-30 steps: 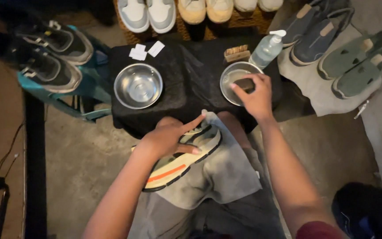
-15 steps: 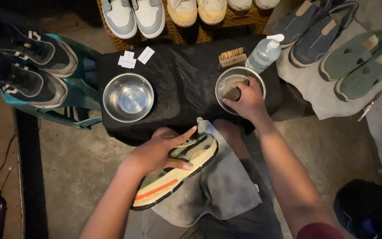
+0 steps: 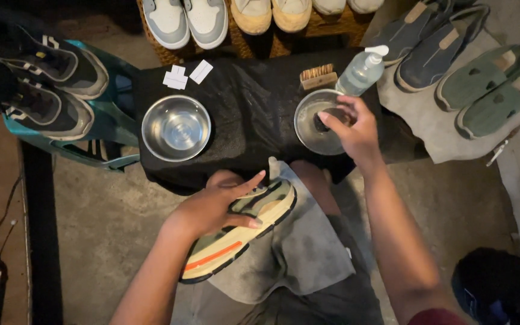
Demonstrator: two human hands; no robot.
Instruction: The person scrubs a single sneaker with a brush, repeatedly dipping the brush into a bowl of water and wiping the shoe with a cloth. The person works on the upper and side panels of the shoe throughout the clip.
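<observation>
- Shoe [image 3: 239, 232]: cream sole with an orange stripe, lying on its side across a grey cloth [image 3: 308, 241] on the person's lap, just off the table's near edge.
- Left hand [image 3: 215, 204]: fingers spread and curled over the shoe's upper side, forefinger stretched toward the toe; it grips the shoe.
- Right hand [image 3: 353, 129]: over the right bowl [image 3: 311, 129], fingertips pinched on a small dark brush [image 3: 323, 120] held inside the bowl.
- Table [image 3: 254, 114]: covered in black; right bowl at its right edge, near side.
- Left bowl [image 3: 176, 128]: steel, at the table's left edge, well apart from the right one.
- Wooden brush [image 3: 318, 76]: at the far edge, bristles up, just beyond the right bowl.
- Pump bottle [image 3: 362, 71]: clear, at the far right corner, beside the wooden brush.
- White cards [image 3: 183, 76]: at the far left corner.
- Black trainers [image 3: 43, 84]: a pair on a teal stand, left of the table.
- Green slip-ons [image 3: 492, 90]: a pair on cloth, right of the table.
</observation>
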